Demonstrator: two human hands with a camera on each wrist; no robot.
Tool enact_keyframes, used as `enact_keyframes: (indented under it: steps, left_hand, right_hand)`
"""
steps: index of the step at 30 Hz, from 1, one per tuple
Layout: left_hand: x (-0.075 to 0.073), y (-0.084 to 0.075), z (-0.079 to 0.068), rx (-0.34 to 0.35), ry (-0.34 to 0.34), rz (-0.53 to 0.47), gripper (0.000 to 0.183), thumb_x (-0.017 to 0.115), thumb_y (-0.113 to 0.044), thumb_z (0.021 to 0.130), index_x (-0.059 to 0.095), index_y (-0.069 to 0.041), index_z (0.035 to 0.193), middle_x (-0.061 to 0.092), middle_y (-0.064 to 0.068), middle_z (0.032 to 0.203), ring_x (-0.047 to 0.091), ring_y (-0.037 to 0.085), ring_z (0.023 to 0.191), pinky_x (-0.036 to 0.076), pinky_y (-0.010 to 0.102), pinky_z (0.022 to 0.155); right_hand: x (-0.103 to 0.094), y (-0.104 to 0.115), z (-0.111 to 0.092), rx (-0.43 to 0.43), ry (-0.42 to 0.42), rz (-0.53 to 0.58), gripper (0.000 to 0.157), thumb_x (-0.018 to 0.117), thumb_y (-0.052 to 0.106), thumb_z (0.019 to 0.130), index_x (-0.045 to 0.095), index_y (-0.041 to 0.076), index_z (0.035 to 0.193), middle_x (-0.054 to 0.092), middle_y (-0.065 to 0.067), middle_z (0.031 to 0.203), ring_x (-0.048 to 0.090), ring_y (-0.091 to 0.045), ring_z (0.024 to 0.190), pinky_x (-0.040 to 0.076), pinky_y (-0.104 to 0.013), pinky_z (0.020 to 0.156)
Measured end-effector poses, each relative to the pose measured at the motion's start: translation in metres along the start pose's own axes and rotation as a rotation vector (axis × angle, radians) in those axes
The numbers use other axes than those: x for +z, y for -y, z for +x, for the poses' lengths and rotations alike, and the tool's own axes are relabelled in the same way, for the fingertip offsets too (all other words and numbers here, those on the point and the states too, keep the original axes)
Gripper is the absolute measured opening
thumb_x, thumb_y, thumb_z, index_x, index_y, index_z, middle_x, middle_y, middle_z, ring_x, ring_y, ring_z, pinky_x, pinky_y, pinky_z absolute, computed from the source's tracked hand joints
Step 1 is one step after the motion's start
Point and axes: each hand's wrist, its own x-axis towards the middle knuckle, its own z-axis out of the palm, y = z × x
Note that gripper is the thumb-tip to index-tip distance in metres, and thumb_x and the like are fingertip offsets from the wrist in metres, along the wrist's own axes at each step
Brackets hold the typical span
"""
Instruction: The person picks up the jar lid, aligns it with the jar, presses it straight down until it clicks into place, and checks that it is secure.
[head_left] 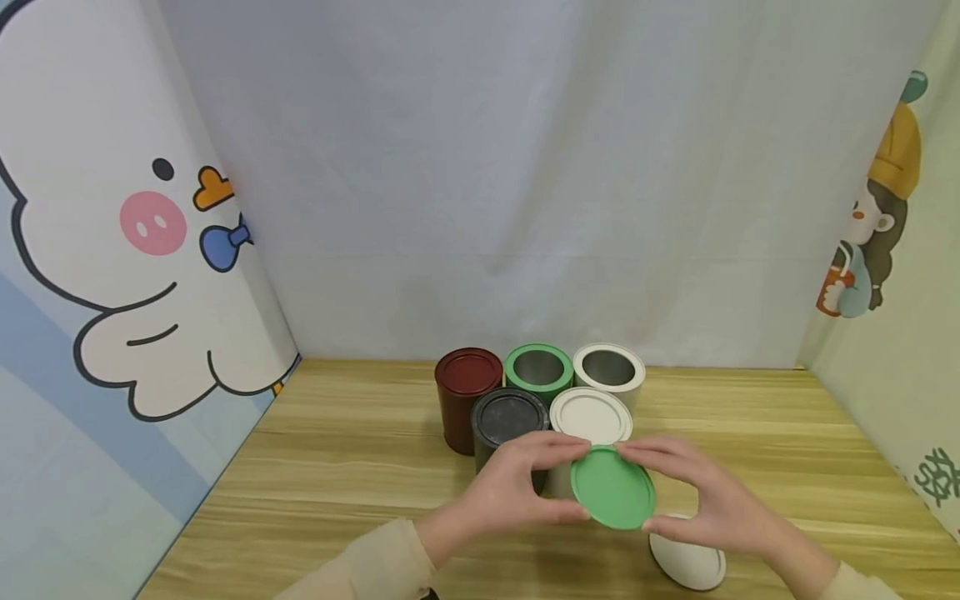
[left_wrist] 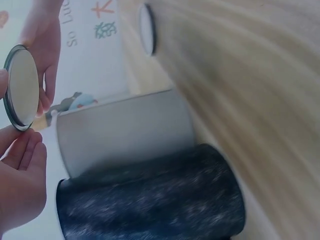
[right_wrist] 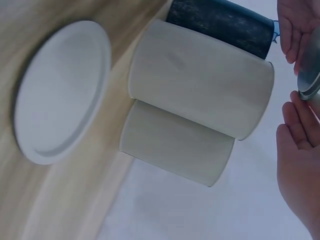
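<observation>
A round green tin lid (head_left: 613, 488) is held up in front of the cans, its green face towards the head camera. My left hand (head_left: 517, 483) pinches its left edge between thumb and fingers. On the opposite edge, my right hand (head_left: 708, 496) grips it the same way. The left wrist view shows the pale underside of the lid (left_wrist: 24, 87). Just behind it stands a white can (head_left: 591, 415) with its lid on. An open green can (head_left: 538, 369) is farther back, and beside that an open white can (head_left: 609, 367).
A loose white lid (head_left: 688, 557) lies on the wooden table (head_left: 345, 500), below my right hand. To the left stand a closed dark red can (head_left: 468, 375) and a closed black can (head_left: 510, 415). A pale curtain (head_left: 480, 183) hangs behind the table, with printed cartoon panels at both sides.
</observation>
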Motion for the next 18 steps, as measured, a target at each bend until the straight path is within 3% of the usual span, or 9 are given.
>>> enact_keyframes:
  steps: [4, 18]
  left_hand:
    - [-0.010, -0.004, 0.004, 0.005, -0.014, 0.033, 0.066, 0.089, -0.023, 0.074, 0.064, -0.007, 0.133, 0.061, 0.003, 0.132, 0.053, 0.015, 0.124, 0.041, 0.028, 0.105]
    - [-0.032, 0.004, 0.011, -0.012, -0.028, 0.091, 0.070, 0.088, -0.024, 0.076, 0.060, -0.003, 0.137, 0.059, 0.009, 0.135, 0.052, 0.021, 0.127, 0.042, 0.034, 0.105]
  right_hand:
    - [-0.003, -0.001, 0.012, -0.023, -0.008, -0.013, 0.071, 0.088, 0.027, 0.076, 0.059, -0.004, 0.133, 0.058, -0.015, 0.131, 0.050, -0.018, 0.125, 0.037, -0.017, 0.103]
    - [-0.002, -0.008, 0.043, 0.065, 0.048, -0.049, 0.066, 0.085, 0.028, 0.080, 0.059, 0.004, 0.136, 0.058, -0.007, 0.135, 0.051, -0.018, 0.125, 0.038, -0.020, 0.103]
